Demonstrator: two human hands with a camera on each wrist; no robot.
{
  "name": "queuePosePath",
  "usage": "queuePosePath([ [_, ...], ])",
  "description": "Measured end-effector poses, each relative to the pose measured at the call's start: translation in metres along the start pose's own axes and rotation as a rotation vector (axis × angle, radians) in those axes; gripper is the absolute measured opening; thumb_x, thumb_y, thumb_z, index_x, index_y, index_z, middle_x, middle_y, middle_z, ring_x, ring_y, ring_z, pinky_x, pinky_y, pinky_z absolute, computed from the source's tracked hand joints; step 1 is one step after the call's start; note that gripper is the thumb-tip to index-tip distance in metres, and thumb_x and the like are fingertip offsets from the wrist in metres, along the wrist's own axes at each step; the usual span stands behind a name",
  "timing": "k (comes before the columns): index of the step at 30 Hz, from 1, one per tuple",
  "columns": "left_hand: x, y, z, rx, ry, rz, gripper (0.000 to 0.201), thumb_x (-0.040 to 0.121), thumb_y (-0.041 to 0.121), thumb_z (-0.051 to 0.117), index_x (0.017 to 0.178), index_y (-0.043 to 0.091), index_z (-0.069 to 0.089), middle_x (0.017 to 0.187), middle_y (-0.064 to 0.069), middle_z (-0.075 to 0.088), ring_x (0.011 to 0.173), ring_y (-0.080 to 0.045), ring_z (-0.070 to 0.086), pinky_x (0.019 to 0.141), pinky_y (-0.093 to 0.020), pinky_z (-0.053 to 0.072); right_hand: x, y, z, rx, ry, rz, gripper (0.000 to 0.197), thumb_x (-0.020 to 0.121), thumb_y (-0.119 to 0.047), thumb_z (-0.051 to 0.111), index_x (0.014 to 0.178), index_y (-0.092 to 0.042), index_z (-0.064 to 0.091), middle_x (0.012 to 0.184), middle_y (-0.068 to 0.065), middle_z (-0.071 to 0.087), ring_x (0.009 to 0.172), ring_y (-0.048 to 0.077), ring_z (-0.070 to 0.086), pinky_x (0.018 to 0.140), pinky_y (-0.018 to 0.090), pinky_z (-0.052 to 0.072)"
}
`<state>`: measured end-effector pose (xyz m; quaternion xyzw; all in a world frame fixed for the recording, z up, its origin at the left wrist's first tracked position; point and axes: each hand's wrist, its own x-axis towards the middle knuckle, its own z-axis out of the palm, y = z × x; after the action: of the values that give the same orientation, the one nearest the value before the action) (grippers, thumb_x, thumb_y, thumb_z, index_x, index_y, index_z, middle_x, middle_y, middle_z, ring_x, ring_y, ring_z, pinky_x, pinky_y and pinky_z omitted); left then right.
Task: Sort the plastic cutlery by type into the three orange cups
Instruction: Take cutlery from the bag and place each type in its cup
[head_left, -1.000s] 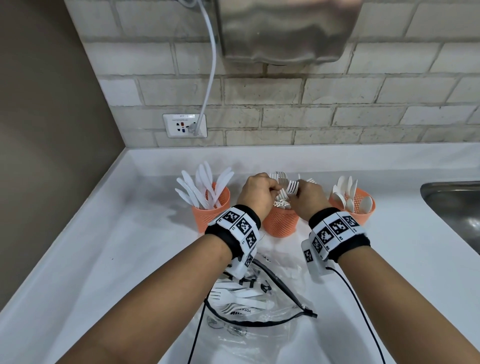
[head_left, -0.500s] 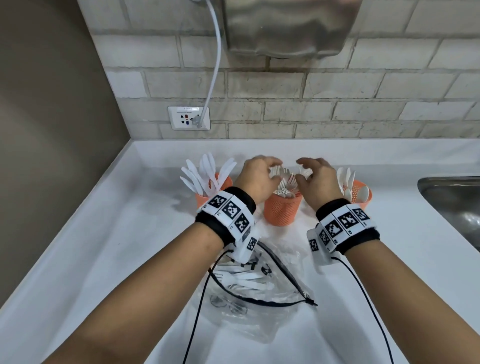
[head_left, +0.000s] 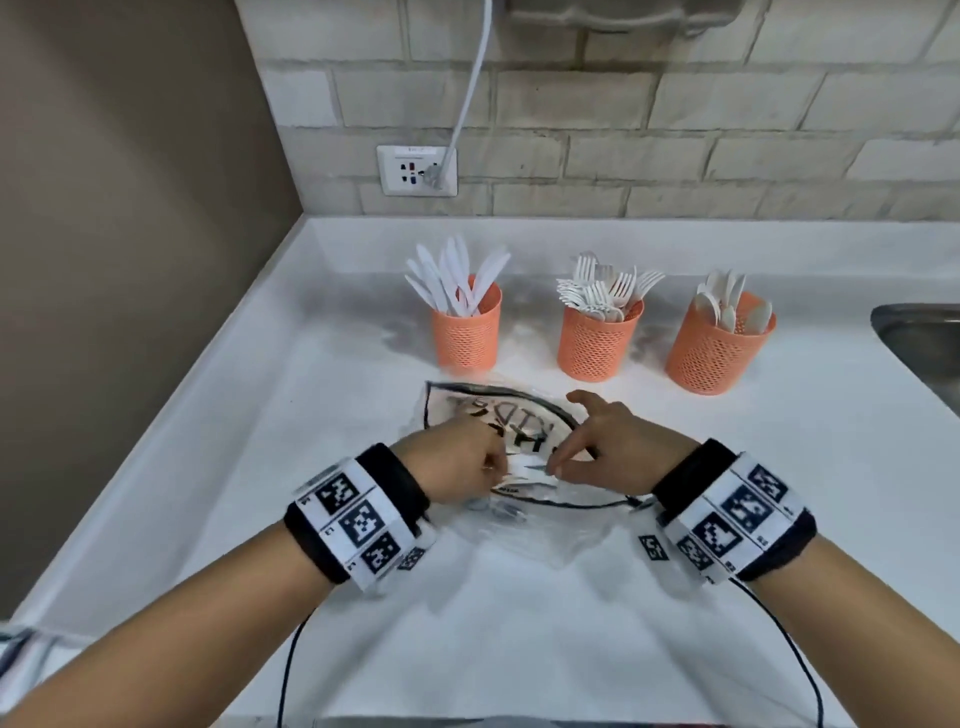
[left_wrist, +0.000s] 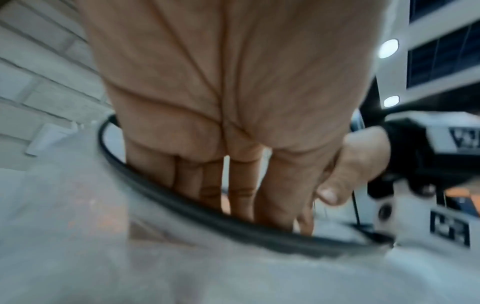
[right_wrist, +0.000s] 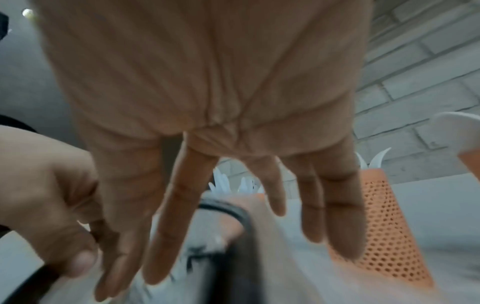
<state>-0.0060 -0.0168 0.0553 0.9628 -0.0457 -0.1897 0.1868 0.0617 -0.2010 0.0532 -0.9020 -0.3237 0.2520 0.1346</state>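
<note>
Clear plastic zip bag (head_left: 498, 413) with black rim lies between the hands, short of three orange mesh cups (head_left: 597, 348), holding white plastic cutlery (head_left: 524, 470): right hand (head_left: 618, 452) pinches the rim, left hand (head_left: 452, 462) has fingers inside, its grasp hidden; best to spread the mouth and lift one piece.

A white counter (head_left: 208, 441) is backed by a pale brick wall (head_left: 675, 104), on which a socket (head_left: 416, 170) is mounted (a white cable (head_left: 471, 83) is plugged in). A steel sink (head_left: 924, 338) is set at the right; a clear printed bag (head_left: 457, 405) is spread mid-counter.
</note>
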Motion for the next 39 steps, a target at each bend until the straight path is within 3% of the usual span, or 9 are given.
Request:
queuePosePath([
  [4,0.006,-0.022,0.018,0.138,0.054,-0.162,0.019,0.084,0.008,0.049,0.093,0.002,0.065,0.102,-0.014,0.066,0.094,-0.029,0.063,0.075,-0.031,0.049,0.002,-0.001,0.018,-0.062,-0.08,0.12,0.023,0.088,-0.032,0.05,0.096,-0.028,0.071,0.143,0.011,0.04,0.138,0.035,0.023,0.106,0.048,0.032],
  [6,0.005,-0.025,0.019,0.153,0.085,-0.172,0.021,0.082,0.013,0.059,0.102,0.005,0.061,0.109,-0.01,0.062,0.099,-0.026,0.06,0.075,-0.029,0.045,-0.001,-0.006,0.023,-0.026,-0.048,0.109,0.029,0.089,-0.029,0.051,0.09,-0.009,0.072,0.105,0.014,0.059,0.118,0.032,0.049,0.092,0.04,0.043],
  [8,0.005,-0.027,0.022,0.148,0.087,-0.144,0.039,0.08,0.016,0.065,0.117,0.013,0.053,0.119,-0.007,0.058,0.109,-0.024,0.055,0.083,-0.029,0.044,-0.001,-0.013,0.029,-0.027,0.004,0.13,0.035,0.089,-0.029,0.053,0.086,0.002,0.07,0.081,0.01,0.051,0.094,0.033,0.058,0.075,0.034,0.043],
  [12,0.01,-0.027,0.027,0.236,0.121,-0.077,0.054,0.08,0.021,0.066,0.13,0.027,0.045,0.127,-0.004,0.055,0.118,-0.023,0.051,0.097,-0.034,0.044,0.004,-0.018,0.033,-0.107,0.122,0.166,0.024,0.088,-0.009,0.051,0.105,-0.004,0.067,0.111,0.013,0.051,0.099,0.03,0.057,0.08,0.03,0.042],
  [18,0.009,-0.025,0.026,0.309,0.184,-0.124,0.02,0.083,0.023,0.06,0.095,0.008,0.064,0.113,-0.007,0.061,0.103,-0.026,0.06,0.083,-0.033,0.046,0.006,-0.021,0.025,-0.034,0.307,0.169,0.058,0.08,0.009,0.044,0.134,-0.011,0.043,0.12,0.013,0.037,0.093,0.036,0.058,0.083,0.036,0.048],
  [21,0.004,-0.025,0.019,0.244,0.189,-0.159,0.017,0.084,0.02,0.058,0.092,0.006,0.064,0.104,-0.009,0.067,0.098,-0.027,0.062,0.077,-0.03,0.045,0.002,-0.022,0.018,-0.016,0.39,0.139,0.059,0.079,0.008,0.047,0.134,-0.014,0.044,0.126,0.012,0.035,0.1,0.035,0.054,0.088,0.036,0.045],
  [25,0.004,-0.028,0.01,0.11,0.268,-0.072,0.025,0.08,0.01,0.062,0.104,0.014,0.062,0.118,-0.004,0.059,0.109,-0.023,0.056,0.089,-0.029,0.044,-0.002,-0.032,0.013,-0.133,0.453,0.114,0.053,0.08,0.006,0.049,0.127,-0.018,0.052,0.132,0.012,0.032,0.114,0.034,0.039,0.093,0.039,0.042],
  [31,0.016,-0.015,0.026,0.276,0.068,0.056,0.047,0.085,0.028,0.058,0.13,0.024,0.047,0.131,-0.003,0.053,0.118,-0.026,0.052,0.096,-0.035,0.041,-0.002,-0.043,0.02,-0.159,0.386,0.077,0.052,0.081,0.006,0.05,0.127,-0.018,0.051,0.131,0.01,0.031,0.112,0.032,0.04,0.091,0.037,0.043],
  [39,0.014,-0.015,0.024,0.395,0.102,-0.032,0.022,0.089,0.019,0.051,0.109,0.013,0.058,0.111,-0.01,0.063,0.107,-0.028,0.056,0.094,-0.037,0.038,-0.008,-0.034,0.026,-0.17,0.277,0.111,0.055,0.08,0.005,0.049,0.129,-0.018,0.049,0.137,0.01,0.028,0.119,0.033,0.036,0.097,0.039,0.044],
])
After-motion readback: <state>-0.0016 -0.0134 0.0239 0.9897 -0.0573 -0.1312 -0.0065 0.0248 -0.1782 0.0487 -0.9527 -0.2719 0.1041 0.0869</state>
